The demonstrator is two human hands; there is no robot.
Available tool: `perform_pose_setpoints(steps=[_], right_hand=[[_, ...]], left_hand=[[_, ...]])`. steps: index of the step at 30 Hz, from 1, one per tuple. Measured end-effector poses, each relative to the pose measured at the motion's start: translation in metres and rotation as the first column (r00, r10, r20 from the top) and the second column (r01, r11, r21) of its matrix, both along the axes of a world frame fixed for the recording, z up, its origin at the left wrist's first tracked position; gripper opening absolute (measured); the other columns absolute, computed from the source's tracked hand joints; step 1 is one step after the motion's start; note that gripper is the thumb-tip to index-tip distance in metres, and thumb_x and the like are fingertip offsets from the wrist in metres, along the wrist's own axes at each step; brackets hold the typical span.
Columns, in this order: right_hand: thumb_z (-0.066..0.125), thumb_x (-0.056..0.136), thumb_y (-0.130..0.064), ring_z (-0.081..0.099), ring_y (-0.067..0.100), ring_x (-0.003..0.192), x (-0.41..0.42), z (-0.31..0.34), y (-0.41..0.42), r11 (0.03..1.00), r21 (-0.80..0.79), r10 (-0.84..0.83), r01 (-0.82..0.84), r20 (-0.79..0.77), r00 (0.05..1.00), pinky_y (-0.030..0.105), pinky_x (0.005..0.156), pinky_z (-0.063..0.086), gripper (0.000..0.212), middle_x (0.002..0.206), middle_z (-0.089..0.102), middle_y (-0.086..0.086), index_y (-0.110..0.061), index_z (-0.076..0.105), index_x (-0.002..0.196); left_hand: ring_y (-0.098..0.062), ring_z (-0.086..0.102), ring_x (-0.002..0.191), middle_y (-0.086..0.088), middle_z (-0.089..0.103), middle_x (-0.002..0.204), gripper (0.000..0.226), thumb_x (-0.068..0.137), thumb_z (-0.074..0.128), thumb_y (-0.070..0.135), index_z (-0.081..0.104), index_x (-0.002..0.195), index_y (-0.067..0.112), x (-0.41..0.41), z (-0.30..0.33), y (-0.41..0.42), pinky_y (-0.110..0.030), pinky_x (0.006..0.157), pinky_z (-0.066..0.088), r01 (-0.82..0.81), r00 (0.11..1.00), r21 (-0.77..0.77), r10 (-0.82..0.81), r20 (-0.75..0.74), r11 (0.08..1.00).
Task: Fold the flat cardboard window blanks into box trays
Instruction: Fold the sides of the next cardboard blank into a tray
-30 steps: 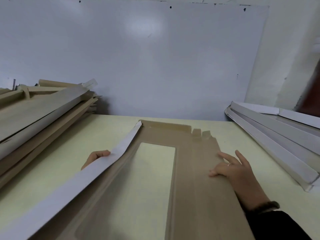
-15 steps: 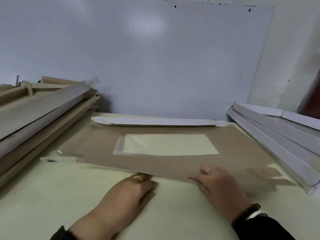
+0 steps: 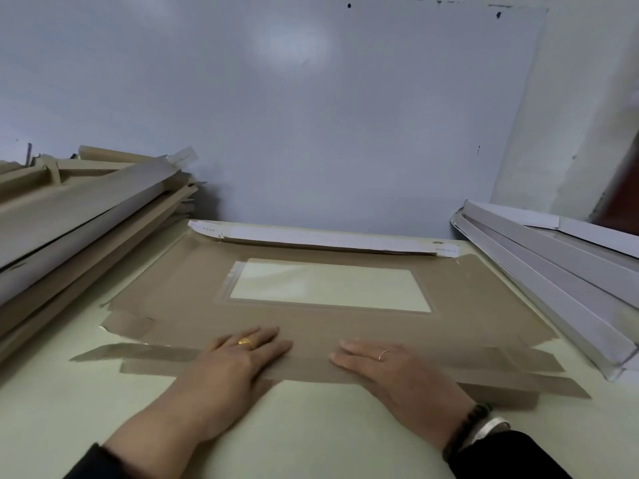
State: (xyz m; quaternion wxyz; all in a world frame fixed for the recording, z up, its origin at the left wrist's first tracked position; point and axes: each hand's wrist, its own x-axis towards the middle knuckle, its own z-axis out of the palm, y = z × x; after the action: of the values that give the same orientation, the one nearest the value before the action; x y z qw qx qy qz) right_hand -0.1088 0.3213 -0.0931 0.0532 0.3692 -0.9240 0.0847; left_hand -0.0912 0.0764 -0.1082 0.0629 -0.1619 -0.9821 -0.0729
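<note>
Small print on white flap (image 3: 321,240) ends of cardboard blank (image 3: 484,305): too blurred, unreadable.

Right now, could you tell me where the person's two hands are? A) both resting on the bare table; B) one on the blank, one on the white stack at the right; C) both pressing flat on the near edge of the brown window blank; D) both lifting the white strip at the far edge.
C: the left hand and the right hand lie flat, fingers straight, on the near edge of the brown window blank.
</note>
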Motion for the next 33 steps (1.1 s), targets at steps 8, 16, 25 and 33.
perform_pose_setpoints(steps=[8, 16, 25, 33], right_hand=[[-0.002, 0.063, -0.078, -0.012, -0.012, 0.132, -0.012, -0.011, 0.051, 0.982, 0.135, -0.150, 0.133, 0.123, 0.981, 0.015, 0.112, -0.002, 0.078, 0.140, -0.009, -0.033, -0.051, -0.002, 0.136], [0.078, 0.069, -0.035, 0.038, -0.010, 0.120, 0.000, 0.001, 0.114, 0.887, -0.221, -0.348, 0.405, 0.257, 0.901, 0.008, 0.101, 0.018, 0.054, 0.122, 0.038, -0.039, -0.057, 0.048, 0.108], [0.070, 0.077, -0.030, 0.053, 0.009, 0.067, -0.002, -0.003, 0.122, 0.761, -0.371, -0.552, 0.533, 0.064, 0.832, 0.026, 0.064, 0.040, 0.023, 0.063, 0.057, -0.001, -0.023, 0.065, 0.056], [0.075, 0.070, -0.039, 0.058, 0.027, 0.066, -0.012, -0.001, 0.103, 0.734, -0.245, -0.677, 0.633, -0.198, 0.709, 0.038, 0.077, 0.034, 0.022, 0.060, 0.064, 0.002, -0.019, 0.066, 0.076]], left_hand=[[-0.003, -0.001, 0.141, 0.019, 0.003, 0.152, 0.073, 0.082, 0.056, 0.054, 0.014, 0.141, 0.044, 0.001, 0.003, -0.064, -0.024, 0.115, 0.006, -0.160, 0.968, 0.187, 0.117, 0.222, 0.969], [0.004, 0.041, 0.121, 0.018, 0.050, 0.126, 0.028, 0.071, 0.070, 0.028, 0.063, 0.095, 0.041, 0.003, 0.007, -0.105, -0.010, 0.100, 0.023, -0.197, 0.976, 0.544, 0.110, 0.187, 0.815], [-0.011, 0.060, 0.064, 0.005, 0.063, 0.064, 0.016, 0.063, 0.062, 0.051, 0.070, 0.060, 0.038, 0.006, 0.006, -0.118, -0.014, 0.053, 0.037, -0.331, 0.920, 0.531, 0.391, -0.002, 0.780], [-0.024, 0.055, 0.066, 0.006, 0.059, 0.055, 0.030, 0.071, 0.069, 0.052, 0.061, 0.059, 0.025, 0.015, 0.023, -0.098, -0.033, 0.060, 0.033, -0.504, 0.828, 0.384, 0.559, -0.039, 0.774]])
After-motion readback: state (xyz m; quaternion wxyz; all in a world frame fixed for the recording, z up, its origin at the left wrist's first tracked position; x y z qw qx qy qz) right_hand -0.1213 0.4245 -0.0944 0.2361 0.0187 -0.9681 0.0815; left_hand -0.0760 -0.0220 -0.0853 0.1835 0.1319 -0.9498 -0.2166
